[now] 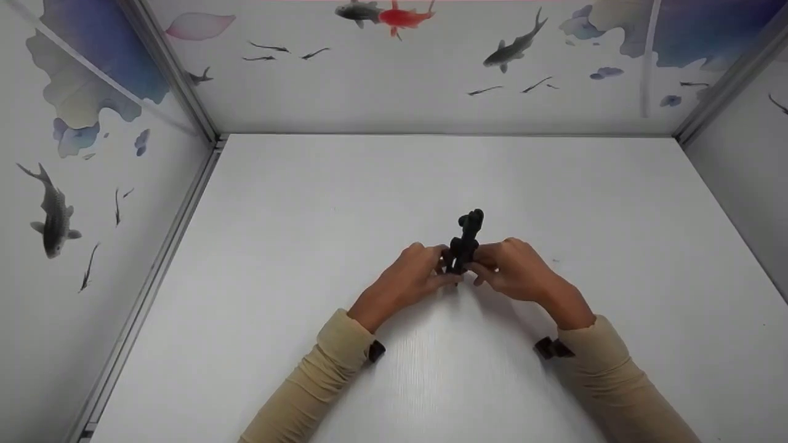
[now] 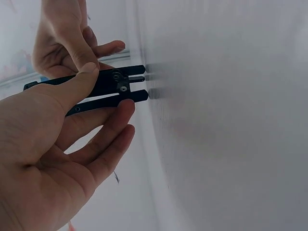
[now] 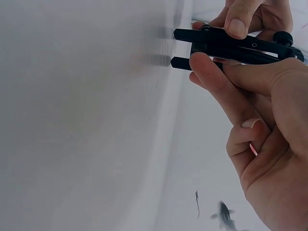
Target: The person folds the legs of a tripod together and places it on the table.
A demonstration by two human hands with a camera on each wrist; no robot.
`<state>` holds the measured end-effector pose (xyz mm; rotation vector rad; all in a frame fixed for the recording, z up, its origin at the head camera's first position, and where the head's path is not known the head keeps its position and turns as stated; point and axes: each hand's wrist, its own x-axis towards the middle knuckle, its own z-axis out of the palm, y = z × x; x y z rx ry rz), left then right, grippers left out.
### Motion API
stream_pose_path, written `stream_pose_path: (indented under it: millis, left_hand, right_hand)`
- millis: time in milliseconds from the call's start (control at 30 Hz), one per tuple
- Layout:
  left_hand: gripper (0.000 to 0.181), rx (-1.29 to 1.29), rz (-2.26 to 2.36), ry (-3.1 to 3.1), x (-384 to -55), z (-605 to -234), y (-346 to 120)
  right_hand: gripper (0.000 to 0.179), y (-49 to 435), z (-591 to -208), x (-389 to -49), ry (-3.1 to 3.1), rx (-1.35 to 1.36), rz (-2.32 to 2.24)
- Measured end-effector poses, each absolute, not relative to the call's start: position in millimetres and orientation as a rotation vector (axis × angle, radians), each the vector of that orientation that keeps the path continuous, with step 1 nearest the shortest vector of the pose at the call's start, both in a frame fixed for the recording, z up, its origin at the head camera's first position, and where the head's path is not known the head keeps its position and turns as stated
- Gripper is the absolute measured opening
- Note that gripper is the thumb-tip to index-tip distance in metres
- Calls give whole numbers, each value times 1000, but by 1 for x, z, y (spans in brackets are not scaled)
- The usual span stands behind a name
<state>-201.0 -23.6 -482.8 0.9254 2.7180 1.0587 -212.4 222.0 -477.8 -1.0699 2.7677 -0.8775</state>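
A small black tripod (image 1: 471, 227) stands upright between the two hands near the middle of the table, its knobbed head uppermost. In the left wrist view the legs of the tripod (image 2: 124, 86) lie close together, their tips at the white tabletop. My left hand (image 1: 415, 274) holds it from the left, thumb on one side and fingers on a leg. From the right, my right hand (image 1: 520, 271) pinches a lower part of the tripod between thumb and index finger. The right wrist view shows two leg tips; the rest is partly covered by fingers.
The white table (image 1: 308, 215) is bounded by a back panel (image 1: 400, 98) and side panels printed with fish and leaves. Metal rails (image 1: 184, 209) run along the left edge. Small black devices (image 1: 377, 351) sit at both sleeve cuffs.
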Motion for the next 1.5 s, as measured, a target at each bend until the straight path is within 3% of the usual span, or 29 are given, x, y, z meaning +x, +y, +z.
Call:
stream_pose_path:
  millis: [733, 1133, 1500]
  left_hand:
    - [25, 903, 1133, 2680, -204, -483, -23]
    - [65, 835, 1288, 2711, -200, -457, -36]
    - [37, 1040, 1719, 2794, -194, -440, -28]
  right_hand:
    - [15, 224, -472, -217, 2697, -1048, -850]
    - [16, 227, -478, -219, 2680, -1026, -814]
    - [13, 224, -479, -218, 2696, -991, -817]
